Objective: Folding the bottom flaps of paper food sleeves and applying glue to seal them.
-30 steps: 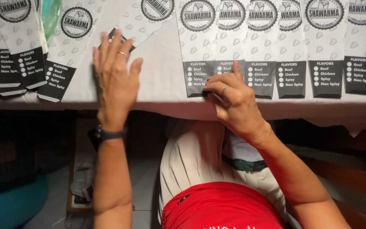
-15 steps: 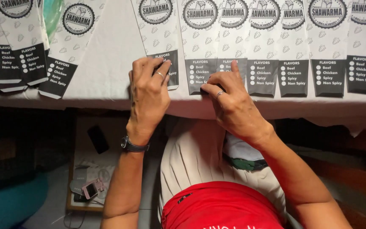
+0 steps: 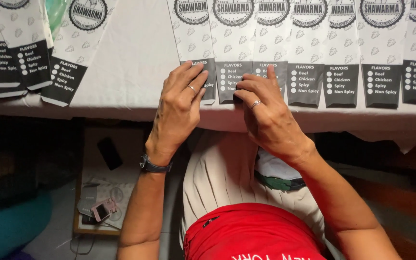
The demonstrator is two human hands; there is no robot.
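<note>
A row of white paper sleeves with round black emblems and black checklist panels lies side by side along the table's near edge. My left hand rests flat on the leftmost sleeve of that row, fingers pressing its black lower panel. My right hand lies on the neighbouring sleeves, fingertips on their black panels. Both hands wear a ring; the left wrist has a dark watch.
A fanned stack of the same sleeves sits at the table's left end. The white tablecloth shows between stack and row. Under the table, a low shelf holds a pink phone and a dark phone.
My left hand carried a sleeve from the left stack to the right and laid it at the row's left end. My right hand stayed on the row, shifting slightly.
</note>
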